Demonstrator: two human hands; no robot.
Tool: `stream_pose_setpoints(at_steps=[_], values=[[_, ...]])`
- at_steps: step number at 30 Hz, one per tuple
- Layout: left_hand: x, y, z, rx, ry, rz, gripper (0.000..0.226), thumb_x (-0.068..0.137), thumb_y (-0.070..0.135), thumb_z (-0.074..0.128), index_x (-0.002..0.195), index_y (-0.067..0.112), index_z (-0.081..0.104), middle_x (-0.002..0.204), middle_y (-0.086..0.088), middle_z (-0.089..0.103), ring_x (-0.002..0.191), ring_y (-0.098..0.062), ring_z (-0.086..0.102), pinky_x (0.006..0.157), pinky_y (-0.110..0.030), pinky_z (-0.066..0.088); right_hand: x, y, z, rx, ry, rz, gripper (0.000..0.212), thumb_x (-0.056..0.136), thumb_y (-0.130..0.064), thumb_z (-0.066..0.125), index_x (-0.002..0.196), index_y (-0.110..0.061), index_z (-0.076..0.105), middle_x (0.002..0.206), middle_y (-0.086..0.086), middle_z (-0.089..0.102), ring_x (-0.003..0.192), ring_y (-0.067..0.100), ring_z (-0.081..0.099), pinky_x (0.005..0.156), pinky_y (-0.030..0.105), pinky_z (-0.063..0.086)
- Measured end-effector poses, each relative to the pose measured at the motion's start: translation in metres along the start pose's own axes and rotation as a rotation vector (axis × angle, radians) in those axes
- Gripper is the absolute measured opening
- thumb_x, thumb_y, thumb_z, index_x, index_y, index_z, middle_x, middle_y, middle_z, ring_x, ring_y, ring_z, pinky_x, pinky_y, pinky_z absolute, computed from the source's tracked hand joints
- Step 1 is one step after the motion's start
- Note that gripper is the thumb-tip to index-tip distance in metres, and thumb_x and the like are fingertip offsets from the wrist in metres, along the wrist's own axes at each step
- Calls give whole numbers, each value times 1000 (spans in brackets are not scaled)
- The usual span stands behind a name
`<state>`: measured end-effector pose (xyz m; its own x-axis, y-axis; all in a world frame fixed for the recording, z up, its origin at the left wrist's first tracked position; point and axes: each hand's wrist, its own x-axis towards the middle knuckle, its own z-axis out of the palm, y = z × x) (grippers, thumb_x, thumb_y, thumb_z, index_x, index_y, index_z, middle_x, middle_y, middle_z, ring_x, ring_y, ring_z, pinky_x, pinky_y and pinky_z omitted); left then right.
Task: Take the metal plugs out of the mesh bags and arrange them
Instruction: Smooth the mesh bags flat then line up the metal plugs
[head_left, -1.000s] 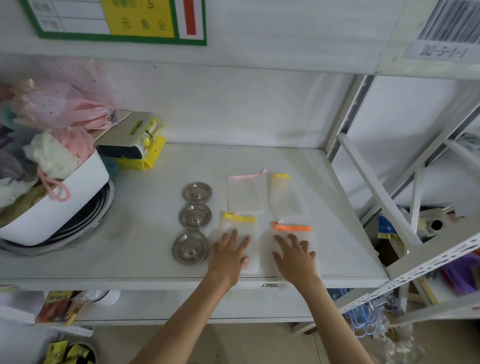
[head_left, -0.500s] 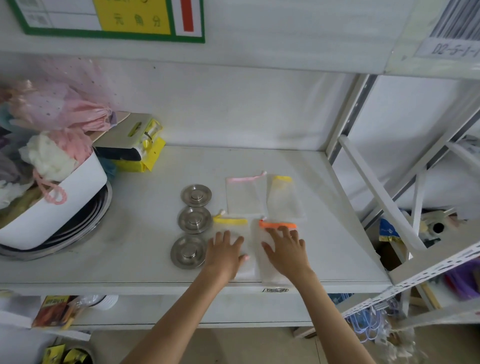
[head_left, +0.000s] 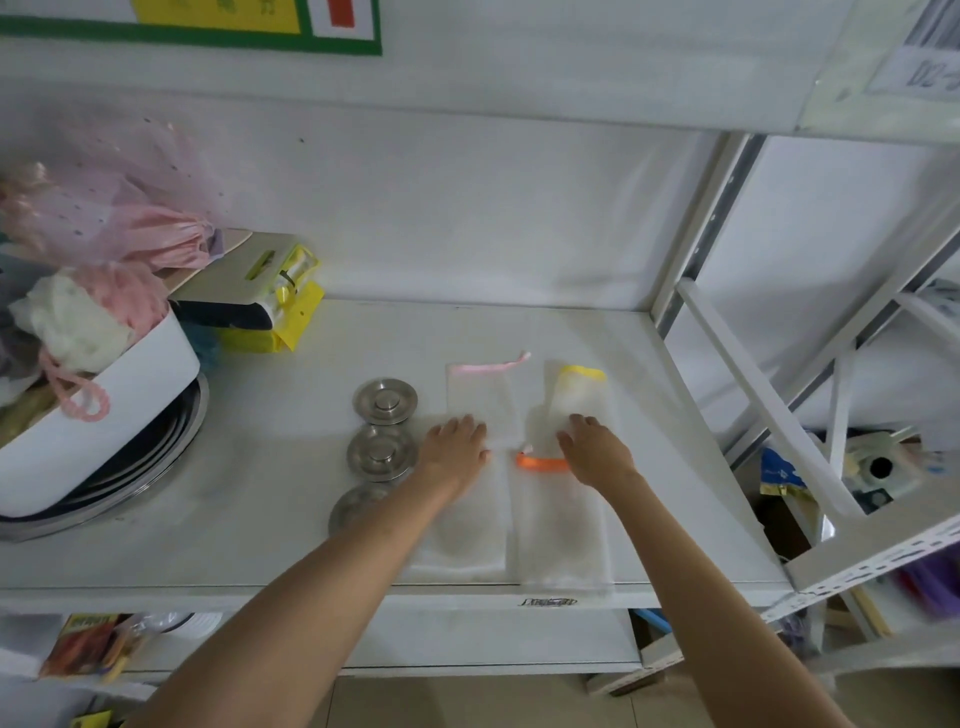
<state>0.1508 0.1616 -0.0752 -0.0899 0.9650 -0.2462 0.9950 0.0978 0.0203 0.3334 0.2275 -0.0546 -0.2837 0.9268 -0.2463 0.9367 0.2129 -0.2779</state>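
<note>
We are pressing both open palms, left hand (head_left: 457, 447) and right hand (head_left: 595, 449), flat on the empty bags (head_left: 483, 400) to smooth them; the plugs (head_left: 384, 401) are sitting in a column alongside on the shelf (head_left: 260, 467).

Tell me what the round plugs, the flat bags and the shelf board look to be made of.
Metal plugs: seemingly brushed steel; grey sheen with soft highlights on rim and centre knob.
Mesh bags: thin, translucent white netting, probably synthetic; the shelf shows through, and coloured ribbon trims the tops.
Shelf: white, smooth, faintly glossy board, likely painted metal or laminate; the look leaves that open.
</note>
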Motion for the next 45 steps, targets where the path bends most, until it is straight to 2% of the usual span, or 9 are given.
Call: stream_pose_setpoints(at_steps=[5,9,14,21,25,34,39,42,45], values=[[-2,0,1,-8,61,-16,45,100,32,31,139,10,36,152,-13,31,138,-29,34,111,-41,27,-1,7,2,-215,92,92,42,101,-35,32,128,-7,45,129,15,46,119,32,47,95,39,43],[-2,3,3,-25,78,-31,45,100,30,30,138,6,35,154,-16,27,141,-29,28,114,-41,23,7,3,8,-170,91,97,47,100,-35,36,127,2,49,134,17,41,125,31,41,101,38,41],[-5,4,10,-68,81,-40,50,101,29,29,144,4,24,158,-17,19,146,-30,19,118,-38,16,10,-7,19,-156,17,204,63,99,-42,37,143,2,26,149,28,28,138,41,29,111,46,35],[-8,5,10,-93,41,-25,50,102,29,23,151,22,15,160,-19,8,148,-33,9,121,-40,8,20,-20,20,-117,-13,-4,52,102,-40,25,149,-18,24,157,20,18,142,38,21,115,46,22],[-6,7,6,-116,37,-34,46,102,28,25,147,23,23,159,-19,12,148,-34,11,121,-43,10,23,-31,21,-142,-4,-82,49,101,-38,27,147,-20,27,153,16,26,136,36,28,112,44,26],[-8,7,-1,-75,-11,-62,48,102,32,25,148,19,21,160,-17,10,148,-30,9,120,-46,9,12,-37,2,-109,24,-121,41,99,-31,38,135,-13,45,139,14,44,128,33,39,105,41,34],[-38,11,-11,-69,76,-34,45,100,29,33,140,10,34,153,-17,26,139,-32,29,112,-43,26,-50,-25,-11,-120,-11,-72,38,97,-30,44,132,-17,46,133,11,49,123,32,46,100,41,39],[-69,15,0,-88,125,-50,50,97,26,36,145,14,26,151,-13,29,138,-30,31,109,-40,32,-97,-18,-1,-126,-65,-69,43,97,-33,46,138,-23,39,138,7,44,125,30,45,100,40,41],[-96,20,20,-118,78,-36,53,99,27,33,149,17,19,156,-9,21,141,-28,25,108,-38,31,-125,-17,22,-121,-104,-93,50,97,-39,44,144,-26,31,147,6,35,130,30,40,103,40,39]])
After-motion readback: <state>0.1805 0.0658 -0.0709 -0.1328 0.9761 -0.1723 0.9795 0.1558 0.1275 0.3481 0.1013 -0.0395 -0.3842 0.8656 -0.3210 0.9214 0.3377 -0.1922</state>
